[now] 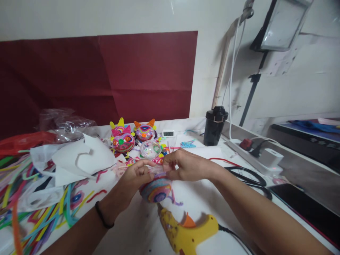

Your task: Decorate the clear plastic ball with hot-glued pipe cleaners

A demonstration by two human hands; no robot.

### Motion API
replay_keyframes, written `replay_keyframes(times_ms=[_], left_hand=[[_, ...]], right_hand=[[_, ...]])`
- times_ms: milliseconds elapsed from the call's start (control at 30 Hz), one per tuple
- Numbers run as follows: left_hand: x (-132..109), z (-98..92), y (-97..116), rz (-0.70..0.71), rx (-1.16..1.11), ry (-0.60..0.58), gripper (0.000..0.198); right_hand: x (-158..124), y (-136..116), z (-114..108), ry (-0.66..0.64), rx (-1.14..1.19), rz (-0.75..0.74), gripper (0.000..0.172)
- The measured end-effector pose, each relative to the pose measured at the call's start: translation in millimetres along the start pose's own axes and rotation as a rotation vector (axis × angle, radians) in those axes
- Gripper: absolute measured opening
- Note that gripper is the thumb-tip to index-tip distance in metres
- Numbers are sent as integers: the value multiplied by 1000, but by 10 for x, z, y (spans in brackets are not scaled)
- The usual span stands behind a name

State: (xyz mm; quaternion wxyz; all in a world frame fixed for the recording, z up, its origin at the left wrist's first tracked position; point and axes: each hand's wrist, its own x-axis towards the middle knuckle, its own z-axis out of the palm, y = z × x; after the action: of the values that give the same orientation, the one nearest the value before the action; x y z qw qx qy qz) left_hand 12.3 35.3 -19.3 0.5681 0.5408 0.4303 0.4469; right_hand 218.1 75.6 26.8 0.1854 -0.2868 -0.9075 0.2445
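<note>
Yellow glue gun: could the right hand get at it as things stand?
Probably yes: nothing seems to cover the handle of the glue gun, though the right hand is busy at the colourful ball.

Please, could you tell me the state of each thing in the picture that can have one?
Left hand: holding the ball
Right hand: fingers bent at the ball's top, exact grip unclear
Ball: held
Glue gun: unheld, cord attached
Bottle: upright, lid on
Phone: screen dark
Clock: display showing digits, unreadable
Clear bag: crumpled
Lamp: seemingly unlit
</note>
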Motion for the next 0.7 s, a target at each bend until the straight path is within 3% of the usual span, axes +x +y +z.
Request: replay_keyframes(times_ms=[433, 700], left_hand=[[40, -14, -59, 18, 16, 39, 35], [6, 14, -9, 34, 47, 29, 31]], right_hand=[[19, 71, 39, -22, 203, 31, 7], [-1, 39, 13, -26, 113, -67, 13]])
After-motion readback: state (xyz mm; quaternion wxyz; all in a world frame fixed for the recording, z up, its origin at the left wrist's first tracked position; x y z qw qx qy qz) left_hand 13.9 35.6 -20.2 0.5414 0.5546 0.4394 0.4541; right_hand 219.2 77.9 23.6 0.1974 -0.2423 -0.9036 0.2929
